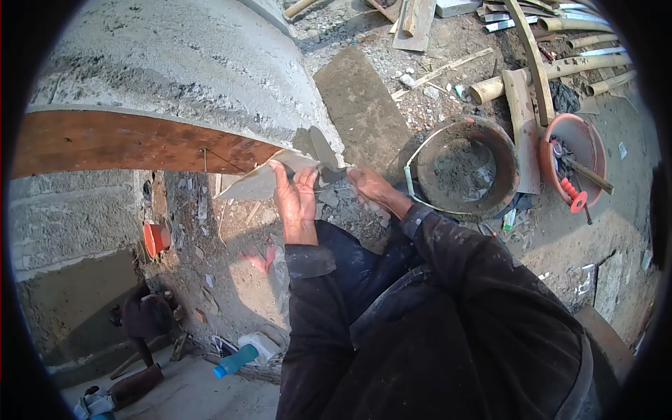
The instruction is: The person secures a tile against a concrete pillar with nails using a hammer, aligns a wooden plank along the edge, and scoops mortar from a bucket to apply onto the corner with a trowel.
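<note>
My left hand [297,199] is at the lower corner of a concrete wall [189,63], palm partly toward me. Its thumb and fingers are on the edge of a flat grey board [250,185]; part of that grip is hidden. My right hand [371,186] is closed round the handle end of a trowel, whose grey blade [323,148] lies against the wall's corner. The handle is mostly covered by my fingers. A brown wooden plank [133,144] runs along the wall's underside, left of my hands.
A round mortar tub [514,164] stands to my right, beside a pink bucket [596,133] of tools. Poles [595,64] and boards lie behind. An orange container [156,240], a blue-green bottle [238,360] and a person [148,315] are at lower left.
</note>
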Demonstrator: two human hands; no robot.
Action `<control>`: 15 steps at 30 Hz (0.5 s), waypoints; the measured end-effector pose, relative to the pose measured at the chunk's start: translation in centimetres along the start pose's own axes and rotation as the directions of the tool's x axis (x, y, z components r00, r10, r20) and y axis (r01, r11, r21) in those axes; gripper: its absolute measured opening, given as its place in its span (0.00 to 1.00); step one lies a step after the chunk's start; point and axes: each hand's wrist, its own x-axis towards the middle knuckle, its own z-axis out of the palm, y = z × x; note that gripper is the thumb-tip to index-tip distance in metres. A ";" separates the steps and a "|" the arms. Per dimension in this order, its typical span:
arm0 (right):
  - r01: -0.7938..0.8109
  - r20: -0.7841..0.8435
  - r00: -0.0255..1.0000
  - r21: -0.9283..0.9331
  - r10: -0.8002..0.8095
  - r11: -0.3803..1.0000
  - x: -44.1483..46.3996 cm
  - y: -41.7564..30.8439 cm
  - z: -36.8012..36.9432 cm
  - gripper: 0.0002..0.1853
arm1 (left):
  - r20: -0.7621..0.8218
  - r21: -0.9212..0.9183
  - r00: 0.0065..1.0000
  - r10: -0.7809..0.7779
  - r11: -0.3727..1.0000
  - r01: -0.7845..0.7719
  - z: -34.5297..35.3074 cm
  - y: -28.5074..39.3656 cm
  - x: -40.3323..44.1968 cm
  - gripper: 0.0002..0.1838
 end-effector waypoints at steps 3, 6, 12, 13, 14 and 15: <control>-0.236 -0.001 0.971 0.163 0.239 0.958 2.0 1.8 -1.0 0.18 | 0.005 0.010 0.999 0.034 0.999 -0.034 0.0 -0.4 0.2 0.50; -0.394 0.086 0.917 0.359 0.391 0.846 2.5 3.1 -1.2 0.17 | -0.033 -0.002 0.999 0.028 1.000 -0.028 0.7 0.1 0.2 0.48; -0.233 0.134 0.971 0.328 0.199 0.915 -3.9 -5.5 2.2 0.16 | 0.021 0.013 1.000 0.012 1.000 -0.012 1.4 0.2 -0.9 0.43; -0.220 0.151 0.972 0.311 0.180 0.925 -4.5 -6.4 2.6 0.16 | -0.046 -0.010 0.999 0.013 1.000 -0.013 1.3 0.1 -0.8 0.38; -0.222 0.158 0.970 0.291 0.182 0.931 -5.5 -7.1 2.9 0.16 | -0.050 -0.029 0.998 0.023 0.999 -0.025 1.2 0.2 -0.8 0.38; -0.194 0.180 0.972 0.269 0.149 0.944 -6.8 -7.7 3.1 0.16 | -0.013 -0.015 0.999 0.030 0.999 -0.030 1.5 0.4 -0.9 0.36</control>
